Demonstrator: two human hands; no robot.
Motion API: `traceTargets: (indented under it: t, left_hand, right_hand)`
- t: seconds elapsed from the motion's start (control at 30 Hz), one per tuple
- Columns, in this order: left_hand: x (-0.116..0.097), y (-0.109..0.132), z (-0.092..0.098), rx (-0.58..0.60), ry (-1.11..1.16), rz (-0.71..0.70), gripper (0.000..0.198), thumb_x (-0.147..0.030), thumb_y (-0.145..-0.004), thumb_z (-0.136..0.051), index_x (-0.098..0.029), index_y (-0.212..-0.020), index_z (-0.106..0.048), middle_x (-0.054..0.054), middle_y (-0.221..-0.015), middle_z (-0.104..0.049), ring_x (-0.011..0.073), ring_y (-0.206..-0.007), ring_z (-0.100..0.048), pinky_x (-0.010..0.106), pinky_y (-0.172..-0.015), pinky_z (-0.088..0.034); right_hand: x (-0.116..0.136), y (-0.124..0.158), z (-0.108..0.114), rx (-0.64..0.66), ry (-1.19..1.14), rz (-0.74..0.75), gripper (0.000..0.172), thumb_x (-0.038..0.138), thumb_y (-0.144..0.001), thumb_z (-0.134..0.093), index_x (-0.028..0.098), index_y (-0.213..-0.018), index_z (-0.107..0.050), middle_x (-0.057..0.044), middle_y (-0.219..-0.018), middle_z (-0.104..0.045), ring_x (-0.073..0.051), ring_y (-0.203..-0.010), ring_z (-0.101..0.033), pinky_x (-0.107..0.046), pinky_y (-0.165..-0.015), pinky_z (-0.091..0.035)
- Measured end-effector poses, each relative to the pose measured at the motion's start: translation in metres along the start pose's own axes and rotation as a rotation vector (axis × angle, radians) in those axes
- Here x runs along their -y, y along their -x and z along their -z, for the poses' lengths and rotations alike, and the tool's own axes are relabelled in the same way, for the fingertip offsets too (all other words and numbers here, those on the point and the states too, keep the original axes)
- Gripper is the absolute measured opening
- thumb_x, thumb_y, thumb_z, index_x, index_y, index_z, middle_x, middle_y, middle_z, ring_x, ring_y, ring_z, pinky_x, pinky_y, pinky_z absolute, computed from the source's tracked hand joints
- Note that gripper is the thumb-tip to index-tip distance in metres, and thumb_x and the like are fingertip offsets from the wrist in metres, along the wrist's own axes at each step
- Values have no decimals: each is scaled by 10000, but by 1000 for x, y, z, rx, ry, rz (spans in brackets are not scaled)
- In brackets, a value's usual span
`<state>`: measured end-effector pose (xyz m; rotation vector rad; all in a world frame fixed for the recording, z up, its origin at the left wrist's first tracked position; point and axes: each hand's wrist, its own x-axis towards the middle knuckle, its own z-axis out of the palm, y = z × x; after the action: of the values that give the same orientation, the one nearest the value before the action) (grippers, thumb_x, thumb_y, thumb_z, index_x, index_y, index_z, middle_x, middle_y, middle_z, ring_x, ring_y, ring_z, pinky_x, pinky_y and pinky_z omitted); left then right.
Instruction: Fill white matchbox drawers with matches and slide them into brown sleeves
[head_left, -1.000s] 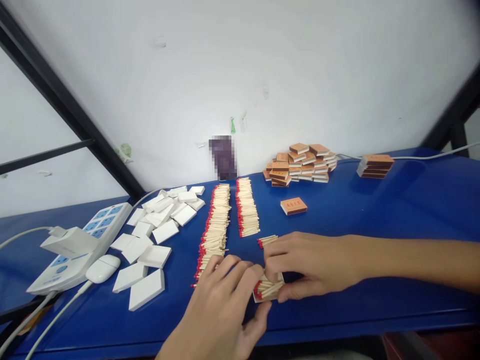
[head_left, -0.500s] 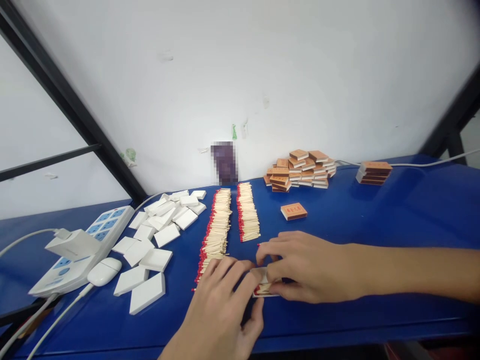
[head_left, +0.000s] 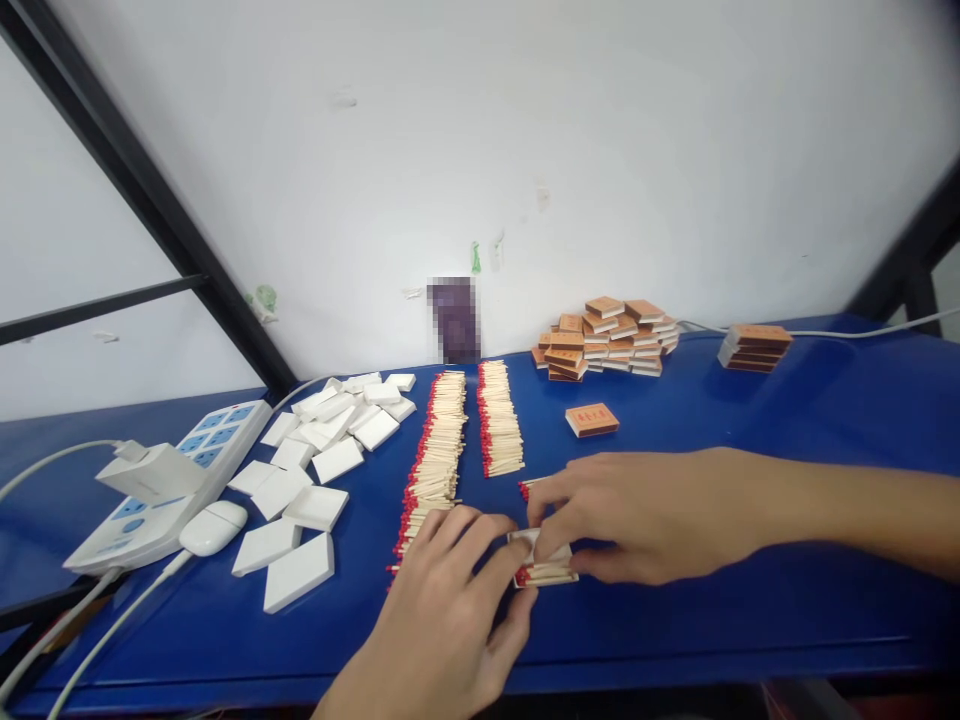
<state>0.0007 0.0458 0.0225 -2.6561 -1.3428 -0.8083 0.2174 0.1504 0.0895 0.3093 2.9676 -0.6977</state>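
At lower centre, the half-curled left hand point(head_left: 450, 600) holds a matchbox tray point(head_left: 559, 556) of matches point(head_left: 546, 576); the bent-fingered right hand point(head_left: 626, 520) touches it, grip unclear.

A softly lit white wall point(head_left: 637, 150) fills twelve o'clock, spotted with pale and green scraps point(head_left: 475, 258); a black metal bar point(head_left: 120, 160) slants at ten o'clock, a dark post point(head_left: 922, 238) near three, a glossy blue tabletop point(head_left: 585, 640) across six
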Motion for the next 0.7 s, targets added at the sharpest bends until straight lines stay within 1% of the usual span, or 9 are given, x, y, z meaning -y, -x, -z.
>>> traceTargets:
  t: [0.1, 0.17, 0.27, 0.37, 0.43, 0.5, 0.53, 0.63, 0.7]
  left_hand:
    - [0, 0, 1, 1, 3, -2, 175, -184, -947, -560, -200, -1099, -646, 58, -1054, -675, 255, -962, -590, 452, -842, -529]
    - [0, 1, 0, 12, 7, 0, 174, -192, -951, -564, -202, -1104, -645, 55, -1050, -675, 258, -966, -587, 462, -847, -532]
    - [0, 1, 0, 24, 20, 3, 175, -197, -957, -569, -210, -1115, -644, 50, -1058, -673, 253, -969, -582, 459, -849, -533]
    - [1, 2, -1, 19, 17, -3, 147, -203, -967, -561, -209, -1086, -647, 56, -1056, -669, 252, -968, -576, 454, -854, -529]
    - [1, 1, -1, 16, 10, -6, 131, -199, -973, -551, -213, -1061, -647, 59, -1064, -666, 252, -967, -574, 452, -855, -526]
    - [2, 1, -2, 12, 7, -11, 122, -191, -974, -547, -215, -1046, -643, 60, -1081, -664, 250, -962, -574, 447, -849, -524]
    - [2, 1, -1, 9, 8, -12, 117, -187, -972, -549, -215, -1042, -639, 59, -1086, -664, 249, -959, -574, 444, -844, -524]
    - [2, 0, -2, 8, 13, -10, 111, -177, -962, -563, -213, -1047, -625, 58, -1077, -668, 248, -953, -573, 441, -846, -520]
    - [1, -1, -2, 10, 10, -6, 120, -172, -956, -573, -211, -1061, -617, 57, -1077, -672, 245, -952, -574, 442, -863, -514]
  right_hand:
    - [-3, -9, 5, 33, -54, 16, 129, 144, -903, -655, 185, -1005, -721, -22, -997, -664, -142, -848, -629, -252, -731, -456]
    - [-4, -16, 6, 61, -43, 24, 69, 147, -903, -665, 173, -925, -725, -17, -957, -652, -125, -794, -609, -237, -687, -441]
    - [-4, -22, 8, 106, -38, 40, 82, 146, -912, -661, 166, -870, -729, -15, -934, -631, -108, -753, -585, -227, -658, -426]
    - [-7, -18, 15, 113, -57, 45, 97, 153, -929, -641, 171, -892, -728, -21, -939, -643, -119, -780, -600, -235, -693, -439]
    - [-11, -12, 20, 41, -14, 7, 101, 196, -948, -622, 179, -930, -720, -33, -967, -661, -145, -836, -615, -256, -728, -445]
    - [-17, -5, 23, -59, 78, -62, 121, 245, -959, -602, 193, -967, -712, -43, -991, -667, -178, -887, -617, -282, -743, -443]
    - [-20, -2, 23, -82, 130, -102, 131, 261, -959, -598, 195, -982, -708, -48, -990, -666, -192, -894, -618, -294, -739, -441]
    - [-29, 1, 18, -64, 262, -212, 166, 297, -938, -621, 175, -1019, -700, -68, -966, -661, -223, -874, -623, -316, -696, -423]
    - [-34, -2, 11, -52, 307, -234, 170, 293, -920, -648, 162, -1011, -707, -72, -940, -661, -224, -839, -621, -318, -673, -402]
